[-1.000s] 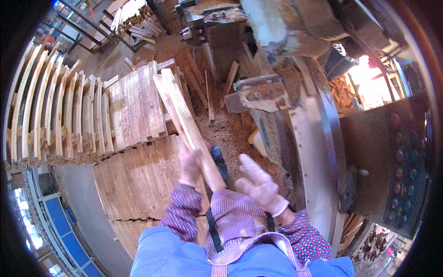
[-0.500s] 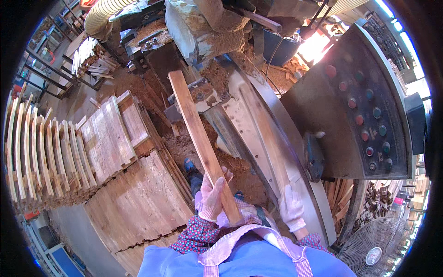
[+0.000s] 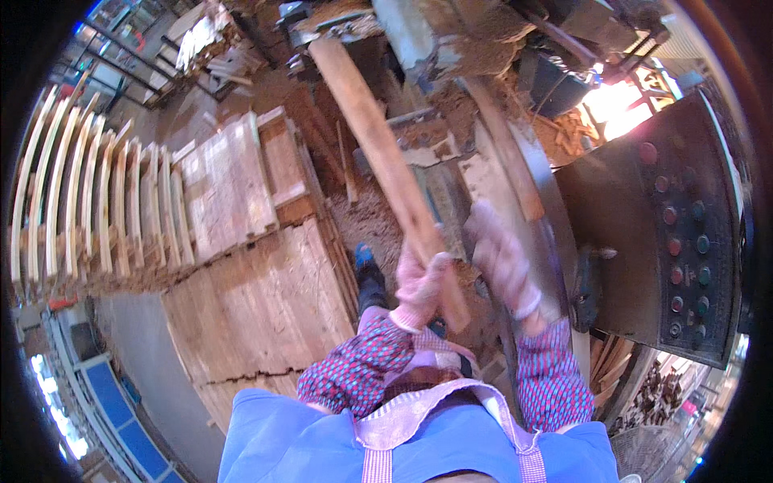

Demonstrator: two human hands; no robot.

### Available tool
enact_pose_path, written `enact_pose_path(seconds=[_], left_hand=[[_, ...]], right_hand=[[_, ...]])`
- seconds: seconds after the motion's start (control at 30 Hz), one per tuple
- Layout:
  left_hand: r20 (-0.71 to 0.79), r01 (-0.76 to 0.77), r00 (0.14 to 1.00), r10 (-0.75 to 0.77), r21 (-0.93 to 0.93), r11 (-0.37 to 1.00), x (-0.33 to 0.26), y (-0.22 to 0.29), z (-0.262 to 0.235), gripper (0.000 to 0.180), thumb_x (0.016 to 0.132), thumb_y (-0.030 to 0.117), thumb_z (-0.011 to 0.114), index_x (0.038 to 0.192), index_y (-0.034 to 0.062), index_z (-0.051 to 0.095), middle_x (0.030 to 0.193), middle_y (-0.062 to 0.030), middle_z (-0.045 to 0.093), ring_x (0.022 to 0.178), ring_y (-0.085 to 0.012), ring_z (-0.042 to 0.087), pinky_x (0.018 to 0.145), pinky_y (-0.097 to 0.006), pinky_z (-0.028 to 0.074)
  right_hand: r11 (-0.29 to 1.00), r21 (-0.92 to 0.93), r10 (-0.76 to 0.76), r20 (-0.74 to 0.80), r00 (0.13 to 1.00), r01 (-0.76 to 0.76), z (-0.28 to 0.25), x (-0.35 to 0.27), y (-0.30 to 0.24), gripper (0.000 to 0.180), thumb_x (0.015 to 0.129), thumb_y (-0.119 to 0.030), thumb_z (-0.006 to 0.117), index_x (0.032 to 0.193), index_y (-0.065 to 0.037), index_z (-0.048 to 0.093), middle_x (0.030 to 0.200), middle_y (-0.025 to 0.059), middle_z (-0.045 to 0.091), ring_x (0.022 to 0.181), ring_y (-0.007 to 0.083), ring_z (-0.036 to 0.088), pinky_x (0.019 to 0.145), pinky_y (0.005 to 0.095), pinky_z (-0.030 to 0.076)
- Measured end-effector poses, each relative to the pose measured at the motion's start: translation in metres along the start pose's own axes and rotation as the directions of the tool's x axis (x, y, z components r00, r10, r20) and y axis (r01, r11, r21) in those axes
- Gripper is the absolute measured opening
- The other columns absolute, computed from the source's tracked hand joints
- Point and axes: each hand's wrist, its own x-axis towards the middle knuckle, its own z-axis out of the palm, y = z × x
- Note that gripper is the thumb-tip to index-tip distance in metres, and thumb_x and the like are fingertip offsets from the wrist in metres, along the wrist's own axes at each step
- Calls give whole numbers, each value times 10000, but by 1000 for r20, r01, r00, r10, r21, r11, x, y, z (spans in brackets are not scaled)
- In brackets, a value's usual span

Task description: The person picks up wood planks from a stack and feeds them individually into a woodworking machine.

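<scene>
My left hand point(image 3: 421, 288), in a pale work glove, is wrapped round a long wooden board point(image 3: 374, 141) near its lower end. The board slants up and to the left, above the sawdust-covered floor. Just right of it, my gloved right hand point(image 3: 503, 258) is in the air, smeared by motion, its fingers stretched out and nothing seen in them. Beyond that hand, a second wooden board point(image 3: 515, 165) lies along the metal machine bed point(image 3: 485, 173), its near end away from my fingers.
A control panel point(image 3: 644, 233) with red and green buttons stands on the right. To my left are stacked wooden panels point(image 3: 262, 298) and a row of upright slats point(image 3: 88, 193). Sawdust-covered machinery point(image 3: 451, 40) lies ahead. A fan point(image 3: 652, 451) is at lower right.
My right hand has come off the board on the machine bed and moved toward the held board. The bed's board has slid farther ahead. My left hand has raised its board; the view has shifted.
</scene>
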Motion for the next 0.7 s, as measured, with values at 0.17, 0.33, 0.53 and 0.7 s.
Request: enact_pose_path(seconds=[0.17,0.33,0.53,0.7], left_hand=[[679,-427,733,42,410,806,-19,23,-18,779,922,352,661,1519,17,289,1559,-195,305,1445,-314,299,1169,-395,249],[60,21,987,-147,869,495,30,-8,-176,749,823,298,748,1436,12,426,1428,-235,480,1369,-345,422,1131,-392,350],[-355,405,913,199,838,-365,172,20,-386,952,787,505,700,1465,-57,339,1503,-255,371,1424,-370,318,1176,-436,259],[-457,593,804,380,655,-469,274,28,-451,1025,734,540,721,1477,-18,288,1529,-213,321,1428,-368,283,1158,-495,257]], right_hand=[[445,753,302,384,873,-485,-56,-102,-50,878,791,-213,788,1487,42,317,1385,281,511,1239,411,550,1014,412,466],[545,300,618,487,617,-783,-45,-278,-47,678,849,-144,687,1447,30,419,1399,278,502,1278,413,516,1063,441,424],[877,122,449,135,883,-465,-4,-202,-2,462,956,-99,541,1400,22,493,1431,271,471,1320,440,461,1126,487,347],[953,94,277,124,953,-289,53,-51,74,472,968,12,441,1440,10,442,1503,206,416,1411,361,364,1188,429,245]])
